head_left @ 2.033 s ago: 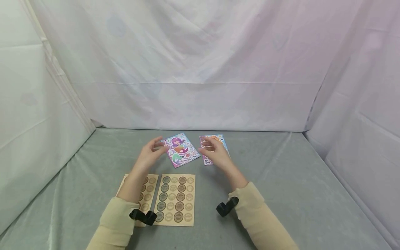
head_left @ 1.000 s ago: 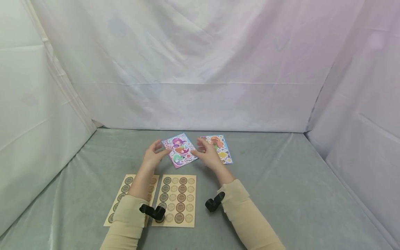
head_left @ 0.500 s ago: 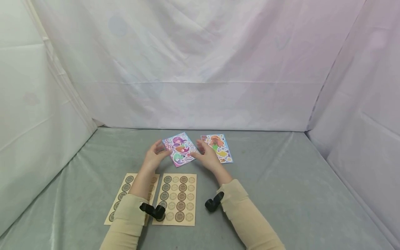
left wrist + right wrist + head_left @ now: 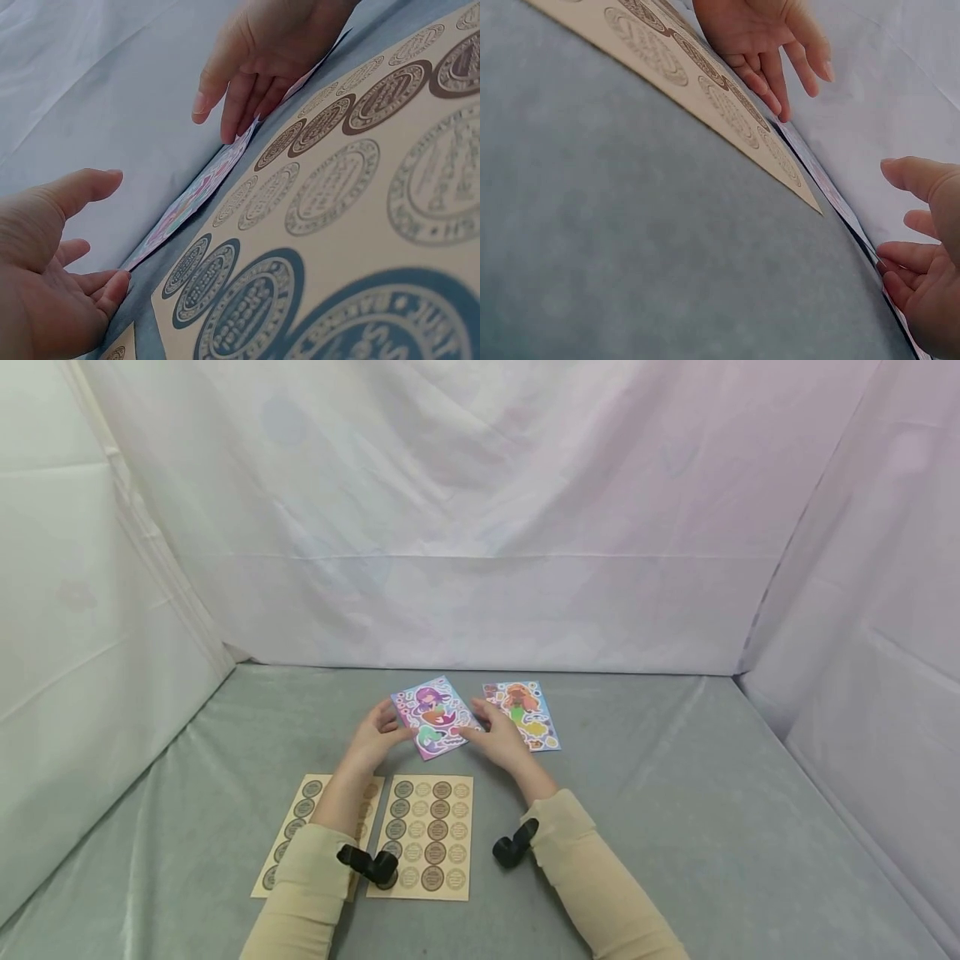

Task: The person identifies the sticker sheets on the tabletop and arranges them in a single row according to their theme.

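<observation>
A sticker sheet with a purple-haired mermaid [image 4: 437, 718] lies tilted near the back of the table, between both hands. My left hand [image 4: 371, 740] is at its left edge, fingertips right at the paper and thumb raised above in the left wrist view. On the other side my right hand [image 4: 502, 742] has its fingertips at the right edge; in the right wrist view its thumb also stands off the sheet. Just right of that hand lies a second sticker sheet, with an orange-haired mermaid [image 4: 534, 717], its lower left corner covered by the hand.
Nearer the front lie two tan sheets of round label stickers, the right one [image 4: 420, 839] in full view and the left one [image 4: 300, 827] partly under the left forearm. Grey cloth [image 4: 675, 827] covers the table; white curtains [image 4: 480, 610] enclose its back and sides.
My right hand has moved left, from over the orange-haired mermaid sheet to the purple-haired one's right edge. My left hand has shifted slightly right, to the left edge. The sheets lie nearly the same.
</observation>
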Motion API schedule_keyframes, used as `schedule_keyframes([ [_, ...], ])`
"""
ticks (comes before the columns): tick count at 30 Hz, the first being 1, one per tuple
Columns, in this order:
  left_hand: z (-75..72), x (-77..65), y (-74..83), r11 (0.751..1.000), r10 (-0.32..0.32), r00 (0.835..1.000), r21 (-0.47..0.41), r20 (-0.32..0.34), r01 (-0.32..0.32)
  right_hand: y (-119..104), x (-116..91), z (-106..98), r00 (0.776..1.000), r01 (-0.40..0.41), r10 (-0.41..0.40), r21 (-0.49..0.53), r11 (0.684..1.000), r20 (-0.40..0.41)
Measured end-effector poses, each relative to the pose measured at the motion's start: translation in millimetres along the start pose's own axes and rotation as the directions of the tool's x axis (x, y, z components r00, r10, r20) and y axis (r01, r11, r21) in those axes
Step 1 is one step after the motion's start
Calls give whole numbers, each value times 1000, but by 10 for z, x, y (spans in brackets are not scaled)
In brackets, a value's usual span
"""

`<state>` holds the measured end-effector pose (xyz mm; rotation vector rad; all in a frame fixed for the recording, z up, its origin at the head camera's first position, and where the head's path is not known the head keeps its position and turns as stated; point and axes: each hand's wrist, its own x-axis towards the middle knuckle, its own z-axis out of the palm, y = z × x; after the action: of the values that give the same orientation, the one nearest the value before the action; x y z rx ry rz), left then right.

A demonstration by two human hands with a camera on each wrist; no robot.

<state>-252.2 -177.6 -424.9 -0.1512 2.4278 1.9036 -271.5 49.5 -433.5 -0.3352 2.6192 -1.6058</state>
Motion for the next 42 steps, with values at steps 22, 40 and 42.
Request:
schedule_keyframes([
  [22, 50, -5, -11, 998, 2, 999, 65, 33, -5, -5, -3, -5, 999, -26, 27, -35, 999, 21],
  [40, 66, -9, 6, 1000, 7, 1000, 8, -15, -7, -78, -18, -11, 1000, -21, 21, 30, 999, -18],
  [42, 72, -5, 1, 1000, 11, 1000, 0, -18, -11, -90, -22, -11, 999, -32, 34, 52, 998, -27],
])
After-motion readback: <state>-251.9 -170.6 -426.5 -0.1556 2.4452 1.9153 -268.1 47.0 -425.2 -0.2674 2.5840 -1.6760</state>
